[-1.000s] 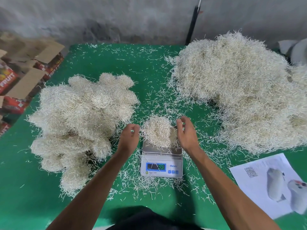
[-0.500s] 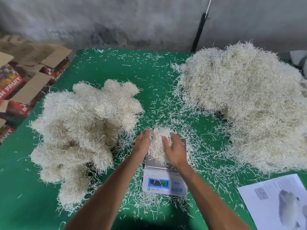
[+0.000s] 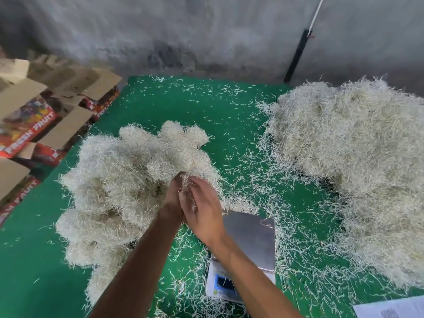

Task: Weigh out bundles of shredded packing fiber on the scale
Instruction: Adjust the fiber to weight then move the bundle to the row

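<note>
Our hands, left and right, seemingly cup a bundle; set it gently on the pile, scale bare.

2 bare forearms, no sleeves, hands ungloved

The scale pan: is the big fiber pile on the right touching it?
Apart. The head view shows green table with loose strands between the scale pan and the big fiber pile.
</note>
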A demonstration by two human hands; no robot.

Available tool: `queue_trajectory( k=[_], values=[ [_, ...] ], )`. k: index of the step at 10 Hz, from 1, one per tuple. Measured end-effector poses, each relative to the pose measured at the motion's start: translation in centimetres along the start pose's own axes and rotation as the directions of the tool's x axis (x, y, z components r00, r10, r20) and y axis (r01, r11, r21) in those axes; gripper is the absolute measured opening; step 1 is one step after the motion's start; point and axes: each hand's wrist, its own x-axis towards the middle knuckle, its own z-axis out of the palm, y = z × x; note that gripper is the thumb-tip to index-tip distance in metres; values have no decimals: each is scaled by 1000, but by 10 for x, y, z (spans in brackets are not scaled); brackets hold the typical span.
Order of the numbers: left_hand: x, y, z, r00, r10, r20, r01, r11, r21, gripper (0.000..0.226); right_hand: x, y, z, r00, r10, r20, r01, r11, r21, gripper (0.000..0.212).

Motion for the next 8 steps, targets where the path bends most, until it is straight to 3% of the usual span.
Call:
queue_trajectory(
  k=[1,2,3,4,5,6,7,8],
  values=[
    [-4,21,-10,997,-79,11,80,990,-116,39,15,-11,-8,993,-95,-74,85,988,-130,39],
    [-17,33,-2,994,-103,-32,96,983,-154,37,20,-28,-19,973,207,99,-214,975,57,74],
    [-26,34,6,1000,-19,-1,18,988,-152,38,17,-39,-22,878,438,195,-479,814,328,76],
    [-46,35,19,1000,13,26,-9,993,-118,38,15,-47,-24,873,486,30,-481,850,214,55],
    [-62,22,18,998,40,57,-25,970,-242,31,12,-57,-23,922,378,-78,-371,924,91,36],
    [-73,12,19,992,13,127,31,940,-339,41,18,-67,-27,914,405,-20,-390,891,234,25],
    [-73,9,17,988,50,145,5,935,-355,39,12,-67,-35,954,300,-19,-297,950,98,35],
    [-79,1,-2,977,215,5,-212,968,-136,46,-9,-72,-30,975,98,201,-95,995,-27,53]
  ],
)
